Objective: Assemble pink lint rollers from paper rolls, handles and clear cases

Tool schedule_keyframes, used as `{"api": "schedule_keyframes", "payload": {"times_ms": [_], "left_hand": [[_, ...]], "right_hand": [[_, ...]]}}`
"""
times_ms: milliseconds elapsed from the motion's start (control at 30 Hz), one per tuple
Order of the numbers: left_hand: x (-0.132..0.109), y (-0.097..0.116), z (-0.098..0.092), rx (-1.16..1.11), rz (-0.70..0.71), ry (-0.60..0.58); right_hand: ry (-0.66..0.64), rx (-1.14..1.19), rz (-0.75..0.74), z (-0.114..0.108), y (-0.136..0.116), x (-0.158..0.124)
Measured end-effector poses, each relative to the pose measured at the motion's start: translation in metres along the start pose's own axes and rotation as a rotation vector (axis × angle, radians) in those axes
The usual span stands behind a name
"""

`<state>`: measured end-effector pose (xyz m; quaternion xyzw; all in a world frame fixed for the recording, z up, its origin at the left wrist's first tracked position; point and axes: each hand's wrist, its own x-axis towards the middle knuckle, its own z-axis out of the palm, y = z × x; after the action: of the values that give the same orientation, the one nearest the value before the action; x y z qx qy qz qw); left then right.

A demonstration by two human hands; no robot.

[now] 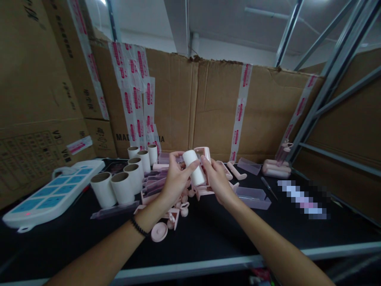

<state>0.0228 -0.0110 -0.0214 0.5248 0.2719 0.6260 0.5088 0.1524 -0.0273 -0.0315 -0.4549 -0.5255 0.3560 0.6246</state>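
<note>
Across the wide black tabletop (pixel 204 236) most parts lie loose, so I'd judge there's plenty left, and up in the middle, one piece is partway along: the left hand (pixel 176 172) has its fingers curled round a white roll (pixel 194 167), the right hand (pixel 218 178) grips a pink frame (pixel 207 153) just behind it, and whether the roll is seated in there, I can't tell from here! I'd call that fit unfinished. Now the count, biggest first: one white power strip (pixel 56 194) out left; a single translucent purple trough (pixel 256 203) lying right of the hands, one purple piece (pixel 249 166) behind it, another lone purple strip (pixel 116 210) at left, and a purple stack (pixel 153 184) too overlapped to number; one pink bundle (pixel 276 169) at far right, possibly put together, though that's a guess. Seven white tubes (pixel 122 188) stand upright, clustered beside the strip, and the roll in hand makes eight white cylinders! Smaller now: one slim tool (pixel 268 188), one round pink disc (pixel 159 231) near the front, and down among the tiniest, small pink loop pieces (pixel 184 209), heaped too tightly to count.
</note>
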Motion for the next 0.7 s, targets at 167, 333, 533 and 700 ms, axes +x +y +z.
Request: {"api": "schedule_keyframes", "payload": {"times_ms": [167,333,533,700], "left_hand": [[-0.0014,0.0031,0.0024,0.033,-0.01,-0.059],[-0.0028,0.0055,0.0013,0.059,0.002,-0.104],[-0.0045,0.0067,-0.0033,0.189,0.085,-0.216],[-0.0049,0.006,-0.0055,0.337,0.225,-0.266]], "right_hand": [[0.018,-0.06,-0.092,0.0012,0.004,0.0002],[0.045,-0.081,-0.098,0.0046,0.0053,-0.0028],[0.073,0.016,-0.116,0.0051,-0.0005,-0.0053],[0.089,-0.006,-0.111,-0.0001,-0.0038,-0.005]]}}
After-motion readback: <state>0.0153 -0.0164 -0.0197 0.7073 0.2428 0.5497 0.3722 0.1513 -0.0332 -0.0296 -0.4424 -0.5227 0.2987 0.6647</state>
